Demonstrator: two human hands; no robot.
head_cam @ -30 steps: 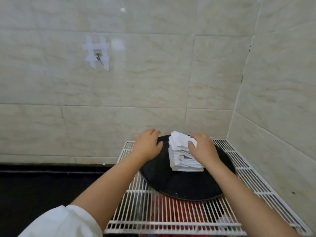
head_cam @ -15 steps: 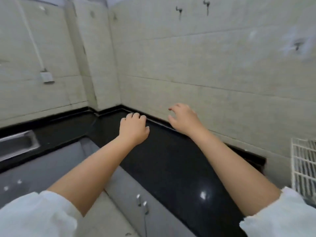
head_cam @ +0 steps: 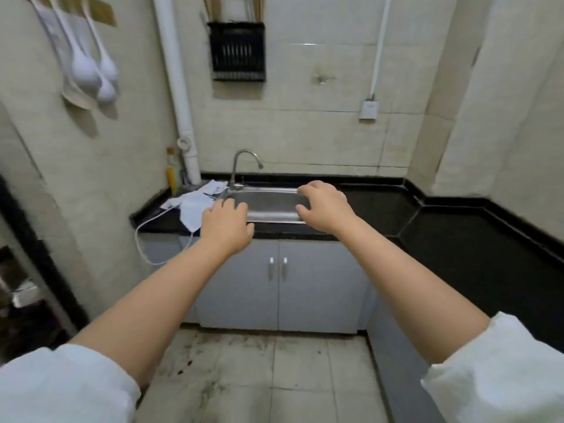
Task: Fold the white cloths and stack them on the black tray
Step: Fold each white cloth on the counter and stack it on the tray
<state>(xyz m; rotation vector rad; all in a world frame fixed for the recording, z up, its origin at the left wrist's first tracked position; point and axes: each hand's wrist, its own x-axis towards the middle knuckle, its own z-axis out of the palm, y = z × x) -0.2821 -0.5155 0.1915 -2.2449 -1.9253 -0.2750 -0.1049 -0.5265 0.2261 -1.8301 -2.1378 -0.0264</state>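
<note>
Here the fingers of both hands hang loosely curled, holding nothing: the left hand (head_cam: 226, 225) and right hand (head_cam: 324, 208) reach forward on outstretched arms, in front of the one sink (head_cam: 268, 203). Left of the sink, a heap of white cloths (head_cam: 195, 203) lies unfolded on the black counter (head_cam: 381, 209); their number is unclear.

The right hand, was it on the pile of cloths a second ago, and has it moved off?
Yes. The right hand has left the pile and now hangs empty before the sink.
</note>
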